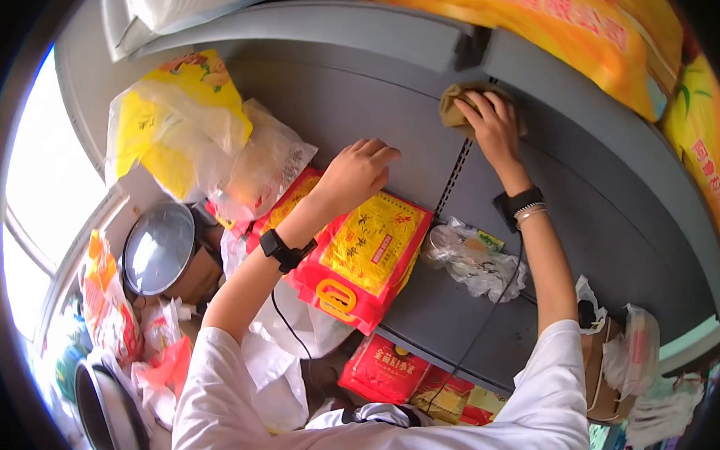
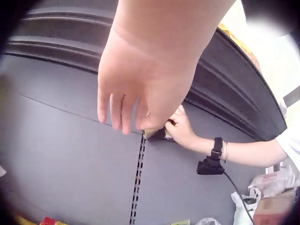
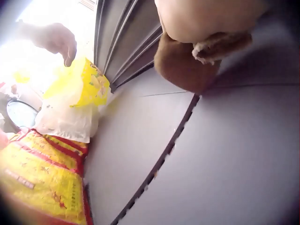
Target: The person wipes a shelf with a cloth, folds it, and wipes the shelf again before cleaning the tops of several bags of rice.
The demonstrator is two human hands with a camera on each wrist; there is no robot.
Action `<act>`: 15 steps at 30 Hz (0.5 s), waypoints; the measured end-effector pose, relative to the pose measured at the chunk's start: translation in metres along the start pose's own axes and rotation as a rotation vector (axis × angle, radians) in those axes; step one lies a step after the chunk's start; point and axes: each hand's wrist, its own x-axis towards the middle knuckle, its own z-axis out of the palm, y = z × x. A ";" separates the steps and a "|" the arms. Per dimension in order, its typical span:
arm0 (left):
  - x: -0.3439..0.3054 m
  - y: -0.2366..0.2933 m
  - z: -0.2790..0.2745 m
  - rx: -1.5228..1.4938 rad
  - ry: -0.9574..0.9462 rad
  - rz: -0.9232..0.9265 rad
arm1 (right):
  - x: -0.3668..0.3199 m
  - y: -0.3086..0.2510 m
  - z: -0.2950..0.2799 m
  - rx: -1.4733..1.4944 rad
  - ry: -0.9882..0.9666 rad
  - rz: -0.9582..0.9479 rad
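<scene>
In the head view my right hand (image 1: 494, 128) grips a folded brown cloth (image 1: 453, 109) against the grey back panel (image 1: 364, 114), over the upper end of the slotted strip. The right wrist view shows the cloth (image 3: 180, 68) bunched under the palm, one frayed edge sticking out. My left hand (image 1: 357, 176) is in front of the panel, above a red and yellow package (image 1: 375, 237) with a yellow handle. Its fingers hang loosely bent with nothing in them, as the left wrist view shows of this hand (image 2: 145, 89).
Yellow and clear plastic bags (image 1: 181, 127) stand at the left, by a pot with a glass lid (image 1: 159, 248). A crumpled clear bag (image 1: 478, 261) lies on the shelf right of the package. Large orange bags (image 1: 541, 33) lie above. Cables hang from both wrists.
</scene>
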 end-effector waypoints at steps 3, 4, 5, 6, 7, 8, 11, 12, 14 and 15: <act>0.010 -0.021 -0.007 0.070 0.091 0.078 | -0.004 -0.013 0.045 0.050 -0.163 0.137; 0.009 -0.028 -0.006 0.060 0.095 0.092 | -0.011 -0.022 0.053 0.033 -0.167 0.139; 0.008 -0.034 -0.002 0.097 0.101 0.105 | -0.021 -0.034 0.058 0.016 -0.223 0.144; 0.004 -0.040 0.002 0.134 0.105 0.115 | -0.034 -0.046 0.062 0.001 -0.280 0.150; 0.001 -0.046 0.007 0.124 0.106 0.122 | -0.047 -0.057 0.064 -0.006 -0.341 0.094; -0.003 -0.053 0.012 0.167 0.073 0.154 | -0.061 -0.068 0.066 -0.011 -0.402 0.039; -0.014 -0.072 0.027 0.200 0.007 0.207 | -0.101 -0.099 0.072 -0.036 -0.504 -0.083; -0.016 -0.080 0.033 0.205 -0.019 0.219 | -0.115 -0.107 0.079 -0.007 -0.522 -0.138; -0.018 -0.096 0.042 0.190 -0.007 0.259 | -0.120 -0.112 0.087 0.011 -0.536 -0.185; -0.018 -0.100 0.044 0.156 -0.015 0.262 | -0.121 -0.115 0.088 0.002 -0.548 -0.193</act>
